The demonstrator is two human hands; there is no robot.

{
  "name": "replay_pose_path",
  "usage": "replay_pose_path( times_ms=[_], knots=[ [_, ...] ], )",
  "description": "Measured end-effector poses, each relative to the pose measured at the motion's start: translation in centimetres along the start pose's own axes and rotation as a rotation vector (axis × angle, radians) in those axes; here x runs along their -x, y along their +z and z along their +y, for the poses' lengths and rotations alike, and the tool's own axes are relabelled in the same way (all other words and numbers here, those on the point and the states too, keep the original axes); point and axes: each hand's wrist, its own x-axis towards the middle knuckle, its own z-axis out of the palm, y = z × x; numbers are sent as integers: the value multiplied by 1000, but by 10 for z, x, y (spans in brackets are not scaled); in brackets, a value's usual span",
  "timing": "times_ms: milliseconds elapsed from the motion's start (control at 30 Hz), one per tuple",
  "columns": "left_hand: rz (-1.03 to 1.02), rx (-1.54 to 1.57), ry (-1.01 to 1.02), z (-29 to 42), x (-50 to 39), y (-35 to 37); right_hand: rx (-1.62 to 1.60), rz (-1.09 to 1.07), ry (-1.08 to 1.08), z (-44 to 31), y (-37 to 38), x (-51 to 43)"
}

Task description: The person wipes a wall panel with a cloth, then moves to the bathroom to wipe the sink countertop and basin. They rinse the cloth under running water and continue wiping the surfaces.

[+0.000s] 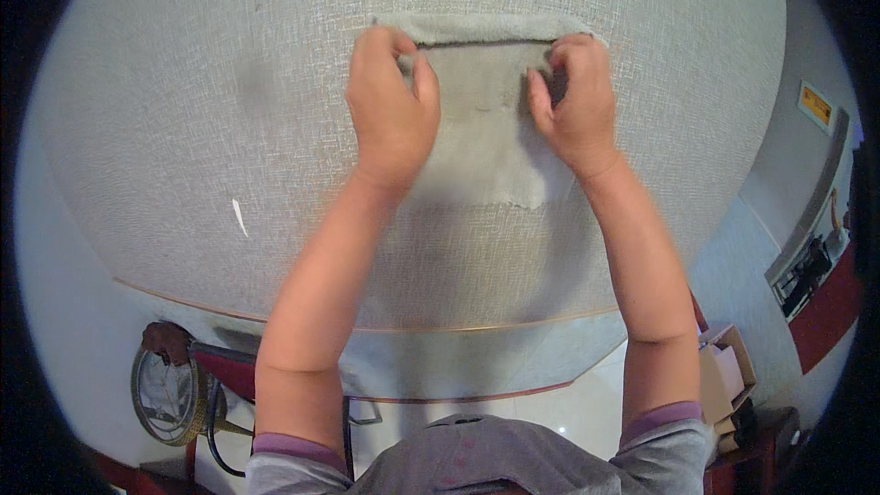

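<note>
A pale, fuzzy strip of fabric or wall covering (495, 29) lies folded or rolled across the top of a smoother rectangular patch (481, 130) on a textured wall-like surface (172, 151). At the strip's left end is my left hand (395, 106), its fingers curled at the edge and its thumb apart. My right hand (581, 103) is at the other end, fingers bent and thumb pointing up over the patch. Whether either hand pinches the strip is hidden. The patch has a ragged lower edge and a small crease near its middle.
A thin white scrap or mark (239, 217) shows at left on the textured surface. A thin trim line (454, 330) edges its bottom. Below left stands a spoked wheel (165, 392) with a dark red panel; at lower right is an open cardboard box (729, 371). An orange sign (815, 107) hangs far right.
</note>
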Motion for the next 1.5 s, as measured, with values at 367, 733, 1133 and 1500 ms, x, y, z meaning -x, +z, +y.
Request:
replay_pose_path(
  times_ms=[367, 733, 1133, 1500],
  knots=[
    [-176, -473, 305, -1, 34, 35, 307, -185, -19, -1, 16, 19],
    [-78, -676, 458, 3, -2, 52, 339, -15, -147, 29, 11, -9],
    [9, -755, 489, 38, -57, 94, 531, -22, -141, 74, -17, -57],
    [112, -780, 613, 39, -47, 104, 456, -18, -107, 79, -24, -36]
  ],
)
